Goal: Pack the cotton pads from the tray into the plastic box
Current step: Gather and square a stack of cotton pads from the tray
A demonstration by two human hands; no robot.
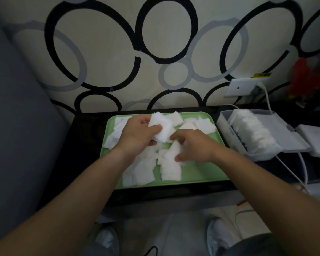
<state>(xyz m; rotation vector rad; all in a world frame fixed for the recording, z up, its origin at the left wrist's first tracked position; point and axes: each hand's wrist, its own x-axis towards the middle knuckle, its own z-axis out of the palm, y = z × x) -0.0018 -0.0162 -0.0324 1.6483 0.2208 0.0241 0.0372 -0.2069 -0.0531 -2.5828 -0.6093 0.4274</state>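
- Pale green rectangular plastic tray, one flat colour.
- White square cotton pads, bright against that green.
- Translucent greyish plastic box, white showing inside.
- Cream wall patterned with overlapping black and grey rings.
- Glossy black table.

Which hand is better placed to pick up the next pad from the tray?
Right. The right hand is low over the loose pads on the tray, thumb and fingers either side of one; the left hand grips a stack of pads.

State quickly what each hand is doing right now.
Left hand: holds a pad stack.
Right hand: grips loose pads on the tray.
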